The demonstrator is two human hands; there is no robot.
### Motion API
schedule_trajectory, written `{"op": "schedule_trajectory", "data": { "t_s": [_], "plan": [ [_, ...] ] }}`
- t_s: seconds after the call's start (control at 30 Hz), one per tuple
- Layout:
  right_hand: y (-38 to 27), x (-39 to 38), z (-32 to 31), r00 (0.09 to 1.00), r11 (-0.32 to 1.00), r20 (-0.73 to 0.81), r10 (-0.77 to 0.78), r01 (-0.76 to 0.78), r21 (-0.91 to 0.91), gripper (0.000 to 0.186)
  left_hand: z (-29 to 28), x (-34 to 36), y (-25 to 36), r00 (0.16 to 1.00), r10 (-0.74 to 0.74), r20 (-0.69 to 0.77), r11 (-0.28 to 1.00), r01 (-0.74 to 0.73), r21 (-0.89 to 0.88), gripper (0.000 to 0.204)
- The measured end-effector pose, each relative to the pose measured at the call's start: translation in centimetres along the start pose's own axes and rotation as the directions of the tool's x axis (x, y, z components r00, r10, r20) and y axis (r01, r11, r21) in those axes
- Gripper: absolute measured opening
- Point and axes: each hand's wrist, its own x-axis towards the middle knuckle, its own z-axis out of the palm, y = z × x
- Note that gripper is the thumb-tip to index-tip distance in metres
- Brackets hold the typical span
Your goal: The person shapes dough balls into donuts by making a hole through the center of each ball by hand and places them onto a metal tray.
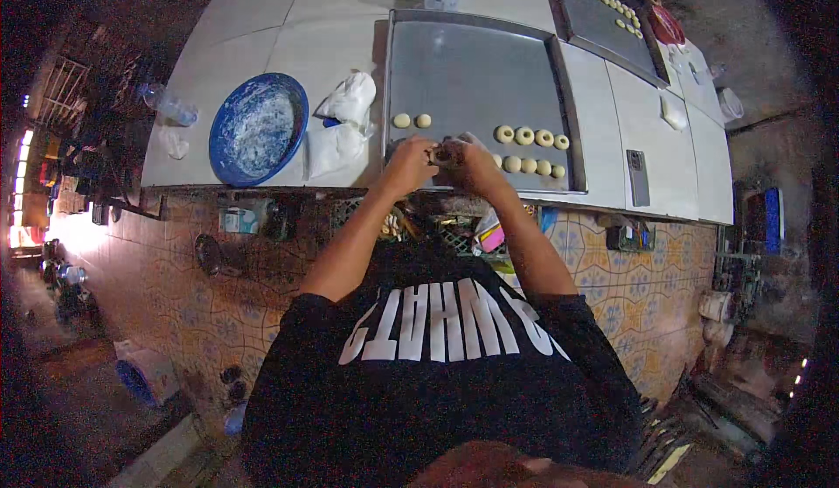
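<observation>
My left hand and my right hand meet over the near edge of a large grey metal tray. Their fingers are curled in against each other, and whatever is between them is hidden in shadow. Two pale dough balls lie on the tray just beyond my left hand. To the right of my right hand sits a row of dough rings with holes in their middles. Nearer the tray's front edge is a row of several plain dough balls, partly covered by my right hand.
A blue basin dusted with white flour stands at the left, beside a white plastic bag. Clear bottles stand at the far left and back. A second tray with dough pieces lies back right; a phone rests near the right edge.
</observation>
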Motion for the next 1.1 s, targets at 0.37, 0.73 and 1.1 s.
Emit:
{"op": "schedule_trajectory", "data": {
  "t_s": [0.37,0.73,1.1],
  "plan": [
    [-2.3,-0.7,-0.8,0.992,0.986,0.040,0.116,-0.110,-0.127,0.035,-0.2,0.7,1.1,0.995,-0.073,0.071,0.996,0.069,0.062,0.056],
    [-1.3,-0.7,-0.9,0.998,0.999,0.043,-0.047,0.048,-0.024,0.037,-0.6,1.8,0.7,0.980,-0.093,0.178,0.996,0.089,0.032,0.064],
    [-0.2,-1.1,0.1,0.998,0.997,-0.045,0.040,-0.043,-0.068,0.042,0.0,1.4,0.3,0.985,-0.106,0.133,0.984,0.086,0.154,0.064]
  ]
}}
